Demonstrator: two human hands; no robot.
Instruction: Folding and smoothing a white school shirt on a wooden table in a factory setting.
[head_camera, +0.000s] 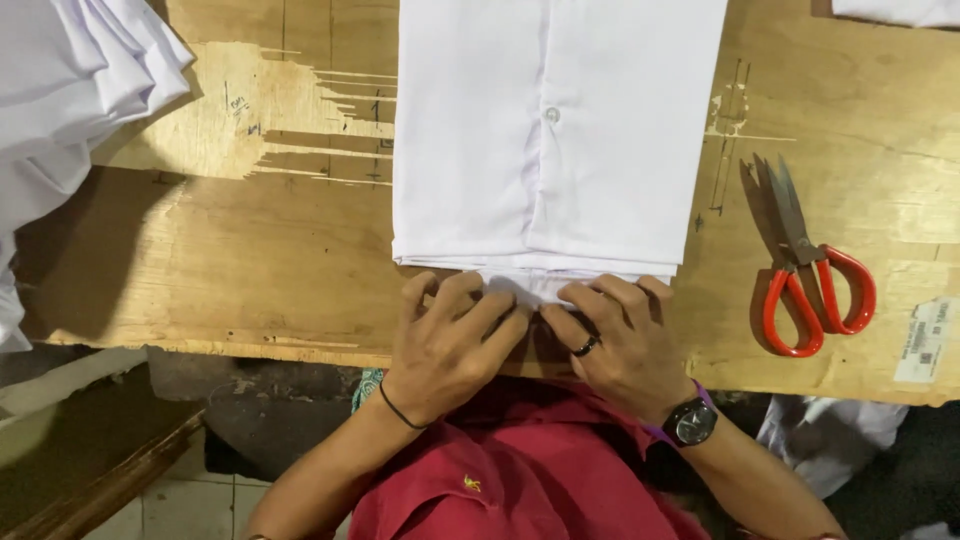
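A folded white shirt (560, 130) with a button placket down its middle lies on the wooden table (250, 250). My left hand (450, 340) and my right hand (615, 340) sit side by side at the shirt's near edge. The fingertips of both press and pinch the bottom fold of cloth. A dark band circles my left wrist. On my right hand I see a ring, and a watch on that wrist.
Red-handled scissors (810, 270) lie to the right of the shirt. A pile of white cloth (70, 90) hangs over the table's far left corner. More white cloth (900, 10) shows at the top right. A paper label (925, 340) sticks to the table's right edge.
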